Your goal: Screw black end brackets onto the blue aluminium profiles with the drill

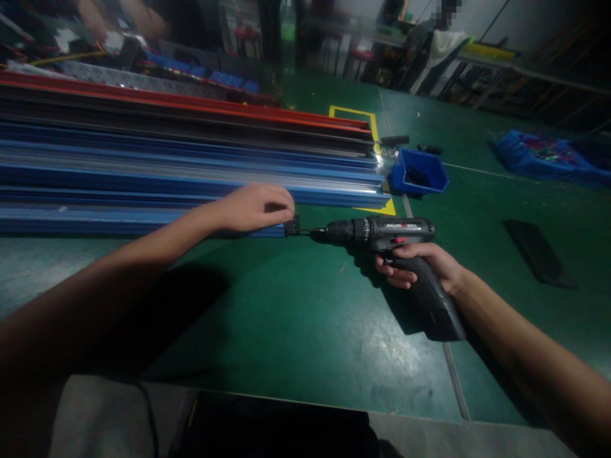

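Observation:
My right hand is wrapped around the handle of a black cordless drill, which points left. The drill's bit reaches a small black end piece at the tip of a long blue profile. My left hand is closed over that profile just behind its end, thumb and fingers near the black piece. Whether a screw sits at the bit's tip is too small to tell.
Several more blue, black and red profiles lie parallel beyond. To their right stands a blue bin with dark parts inside. A flat black piece lies at the right on the green table. Another person's arms show at the back left.

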Available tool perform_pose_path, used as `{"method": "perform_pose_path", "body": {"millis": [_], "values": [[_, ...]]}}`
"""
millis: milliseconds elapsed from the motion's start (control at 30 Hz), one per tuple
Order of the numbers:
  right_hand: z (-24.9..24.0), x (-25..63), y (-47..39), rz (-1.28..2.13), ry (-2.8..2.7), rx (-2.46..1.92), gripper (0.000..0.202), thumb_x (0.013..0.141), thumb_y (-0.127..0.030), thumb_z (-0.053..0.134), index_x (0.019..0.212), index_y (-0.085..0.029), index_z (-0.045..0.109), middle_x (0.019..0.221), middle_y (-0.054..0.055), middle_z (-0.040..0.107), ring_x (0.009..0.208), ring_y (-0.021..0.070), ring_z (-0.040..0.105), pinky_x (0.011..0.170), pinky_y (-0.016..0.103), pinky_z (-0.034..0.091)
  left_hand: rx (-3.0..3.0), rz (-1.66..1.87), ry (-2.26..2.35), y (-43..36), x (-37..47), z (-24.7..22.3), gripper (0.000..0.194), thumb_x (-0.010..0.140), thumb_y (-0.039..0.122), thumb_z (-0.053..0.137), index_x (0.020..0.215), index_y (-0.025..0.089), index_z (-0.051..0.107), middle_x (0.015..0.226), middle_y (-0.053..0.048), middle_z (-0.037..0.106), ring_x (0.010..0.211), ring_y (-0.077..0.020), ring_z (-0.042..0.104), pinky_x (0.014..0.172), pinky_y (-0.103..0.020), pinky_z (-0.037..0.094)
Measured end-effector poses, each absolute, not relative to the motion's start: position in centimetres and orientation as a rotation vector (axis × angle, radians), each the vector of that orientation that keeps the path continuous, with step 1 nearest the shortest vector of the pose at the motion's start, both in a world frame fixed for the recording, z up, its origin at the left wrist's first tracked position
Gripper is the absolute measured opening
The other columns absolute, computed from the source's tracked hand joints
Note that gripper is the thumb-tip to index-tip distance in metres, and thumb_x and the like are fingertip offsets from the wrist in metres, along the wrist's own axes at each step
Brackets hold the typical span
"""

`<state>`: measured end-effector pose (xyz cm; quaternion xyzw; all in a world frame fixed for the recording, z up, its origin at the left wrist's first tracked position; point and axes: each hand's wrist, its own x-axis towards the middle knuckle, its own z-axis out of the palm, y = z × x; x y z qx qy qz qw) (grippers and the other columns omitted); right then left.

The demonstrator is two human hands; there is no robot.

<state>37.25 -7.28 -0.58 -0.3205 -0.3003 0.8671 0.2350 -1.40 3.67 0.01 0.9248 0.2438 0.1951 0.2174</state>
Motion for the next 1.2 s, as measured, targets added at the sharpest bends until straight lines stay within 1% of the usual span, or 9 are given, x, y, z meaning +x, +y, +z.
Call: {"method": "perform_pose_path", "body": {"millis": [300,600,1200], "values": [[-0.47,37.34,-7.24,2.388,-0.819,-0.886,0.024,0.091,-0.021,0.071,0.104,-0.001,0.076,0.085,0.010,0.070,0.051,0.0042,0.049,0.057,0.020,0.056,2.565,0.551,0.666,3.71,-1.36,-0.12,0.032,0.101,0.041,0.055,0.092,0.018,0.075,0.100,-0.006,0.077,0.095,-0.0189,0.070,0.090,-0.030,0.049],[-0.58,37.35,-7.25,2.378,-0.833,-0.879,0.025,0.091,-0.021,0.071,0.104,0.000,0.077,0.085,0.010,0.070,0.050,0.0041,0.050,0.056,0.019,0.055,2.558,0.547,0.671,3.67,-1.39,-0.03,0.031,0.101,0.041,0.055,0.092,0.018,0.075,0.100,-0.006,0.077,0.094,-0.0189,0.070,0.090,-0.030,0.049],[-0.51,37.35,-7.33,2.355,-0.864,-0.898,0.022,0.090,-0.020,0.071,0.102,-0.002,0.076,0.084,0.009,0.069,0.050,0.0045,0.048,0.055,0.019,0.055,2.551,0.541,0.689,3.55,-1.34,0.06,0.032,0.101,0.042,0.055,0.092,0.019,0.075,0.100,-0.006,0.077,0.095,-0.0191,0.070,0.090,-0.029,0.050]]}}
